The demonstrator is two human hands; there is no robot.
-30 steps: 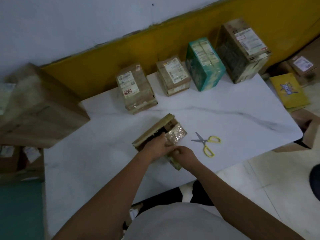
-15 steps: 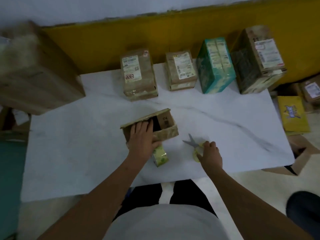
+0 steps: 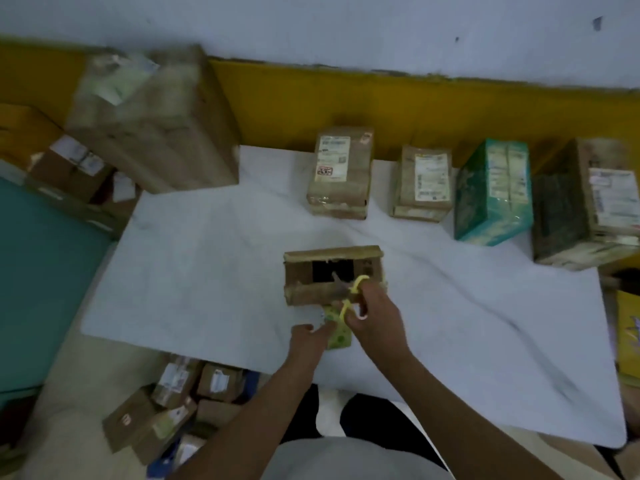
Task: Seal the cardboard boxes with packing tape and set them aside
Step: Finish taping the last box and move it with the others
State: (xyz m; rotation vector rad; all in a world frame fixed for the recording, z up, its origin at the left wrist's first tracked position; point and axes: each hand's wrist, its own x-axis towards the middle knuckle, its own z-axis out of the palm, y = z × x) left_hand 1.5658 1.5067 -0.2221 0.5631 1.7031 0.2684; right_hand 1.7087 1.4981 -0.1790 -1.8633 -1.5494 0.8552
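White marble-look table [image 3: 207,271], five boxes and a tape roll on top

A small cardboard box [image 3: 301,275] sits at the centre, a dark opening in its upper face. Just at its 6 o'clock stands a greenish tape roll [image 3: 341,337]. Along the far edge, from 12 to 2 o'clock, stand a labelled brown box [image 3: 341,174], a smaller brown box [image 3: 424,183], a teal box [image 3: 495,192] and a large dark-sided box [image 3: 585,206].

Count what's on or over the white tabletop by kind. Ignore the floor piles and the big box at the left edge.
Brown cardboard boxes: 4 (three in the back row, one in front)
Teal box: 1
Scissors: 1
Tape roll: 1
Total: 7
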